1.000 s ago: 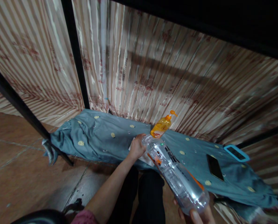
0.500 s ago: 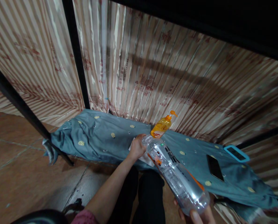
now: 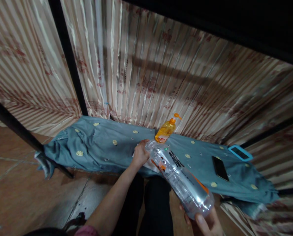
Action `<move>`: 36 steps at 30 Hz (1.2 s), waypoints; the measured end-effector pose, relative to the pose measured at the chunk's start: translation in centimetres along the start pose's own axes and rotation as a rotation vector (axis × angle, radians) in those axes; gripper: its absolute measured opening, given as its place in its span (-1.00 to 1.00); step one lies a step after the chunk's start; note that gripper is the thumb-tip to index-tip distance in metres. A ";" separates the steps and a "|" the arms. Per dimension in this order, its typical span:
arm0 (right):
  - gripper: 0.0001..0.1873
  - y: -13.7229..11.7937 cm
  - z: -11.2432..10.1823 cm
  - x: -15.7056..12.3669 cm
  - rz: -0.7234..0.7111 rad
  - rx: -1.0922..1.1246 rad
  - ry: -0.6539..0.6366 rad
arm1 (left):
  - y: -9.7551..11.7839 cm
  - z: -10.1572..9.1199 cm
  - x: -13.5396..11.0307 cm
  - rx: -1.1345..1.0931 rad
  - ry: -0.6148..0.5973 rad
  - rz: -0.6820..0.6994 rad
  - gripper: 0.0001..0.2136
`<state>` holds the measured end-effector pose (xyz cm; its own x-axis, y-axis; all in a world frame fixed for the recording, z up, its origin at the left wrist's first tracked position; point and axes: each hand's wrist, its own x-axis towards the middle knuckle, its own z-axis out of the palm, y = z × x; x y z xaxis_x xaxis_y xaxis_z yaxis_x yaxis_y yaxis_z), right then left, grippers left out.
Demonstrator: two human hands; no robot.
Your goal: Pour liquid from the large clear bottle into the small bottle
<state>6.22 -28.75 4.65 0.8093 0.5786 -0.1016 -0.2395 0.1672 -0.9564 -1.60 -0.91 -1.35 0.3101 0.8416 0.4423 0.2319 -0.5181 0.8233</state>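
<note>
The scene is dim and warm-toned. Light falls from above and in front onto the glossy striped satin curtain (image 3: pixel 146 75), which shows streaky glare and a broad dark bar of shadow. The top right corner is black. Straight lines bow towards the edges, and the right edge is smeared with blur.

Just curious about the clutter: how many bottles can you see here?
2: a clear plastic bottle held tilted between both hands, and an orange pump bottle standing on the blue cloth by the curtain.

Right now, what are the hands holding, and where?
The right hand grips the clear plastic bottle by its base; the left hand holds its neck end.
</note>
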 end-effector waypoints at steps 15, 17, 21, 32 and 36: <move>0.05 0.9 -0.3 -0.1 -0.024 -0.024 -0.011 | 0.0 0.1 0.1 -0.023 0.009 0.012 -0.67; 0.09 1.0 -0.3 -0.1 -0.030 -0.038 -0.024 | -0.2 0.1 0.1 -0.023 0.007 0.011 -0.67; 0.12 0.9 -0.1 -0.4 -0.011 -0.052 -0.012 | -0.1 0.2 0.1 -0.024 0.003 0.013 -0.67; -0.14 -0.1 1.1 -0.8 -0.041 0.009 0.006 | -0.1 -0.1 0.4 -0.026 -0.004 0.049 -0.68; -0.19 0.3 0.9 -0.7 -0.058 0.011 -0.007 | -0.2 0.1 0.4 -0.037 0.004 0.043 -0.68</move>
<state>5.10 -28.37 4.63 0.8182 0.5732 -0.0443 -0.1986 0.2094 -0.9575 -1.39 -0.49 -1.39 0.3150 0.8194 0.4790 0.1845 -0.5479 0.8159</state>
